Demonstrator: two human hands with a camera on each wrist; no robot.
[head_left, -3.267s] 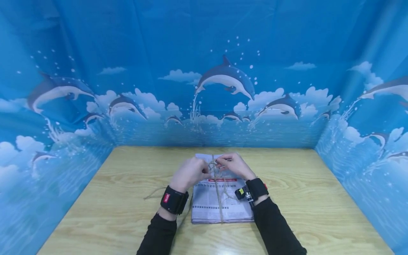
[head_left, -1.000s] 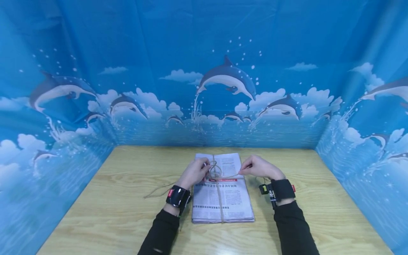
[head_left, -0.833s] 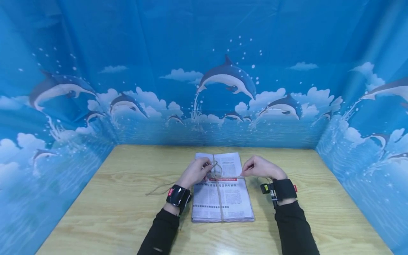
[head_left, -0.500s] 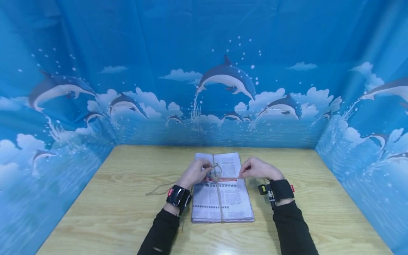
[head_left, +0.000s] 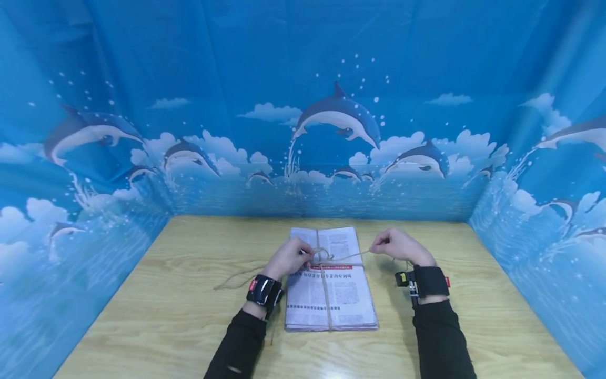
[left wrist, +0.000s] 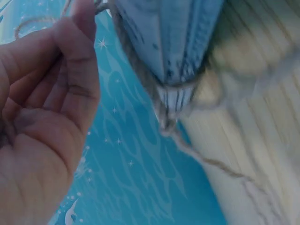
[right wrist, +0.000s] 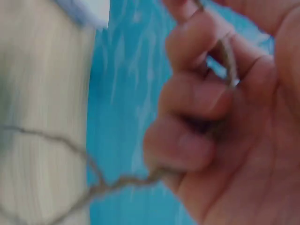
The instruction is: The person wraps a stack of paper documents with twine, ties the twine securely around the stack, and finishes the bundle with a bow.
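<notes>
A stack of newspapers (head_left: 347,300) lies flat on the table, with brown twine (head_left: 326,302) running along its length and across its width. Over the crossing, a loose loop of twine stands up. My left hand (head_left: 289,258) pinches the twine at the loop, over the stack's left side. Off the stack's right edge, my right hand (head_left: 400,246) draws a strand taut between thumb and finger. In the right wrist view, twine (right wrist: 229,61) passes through the curled fingers and trails out below them. The left wrist view shows twine (left wrist: 140,70) wrapped around the stack's edge.
A loose tail of twine (head_left: 229,281) lies on the wooden table (head_left: 189,316) left of the stack. A blue dolphin-print curtain (head_left: 227,116) encloses the table's back and sides. Both wrists wear black camera bands.
Since 3.3 seconds ago my right hand has moved right, off the stack, pulling a strand out with it. In the last half second it rose slightly further right, and the loop flattened.
</notes>
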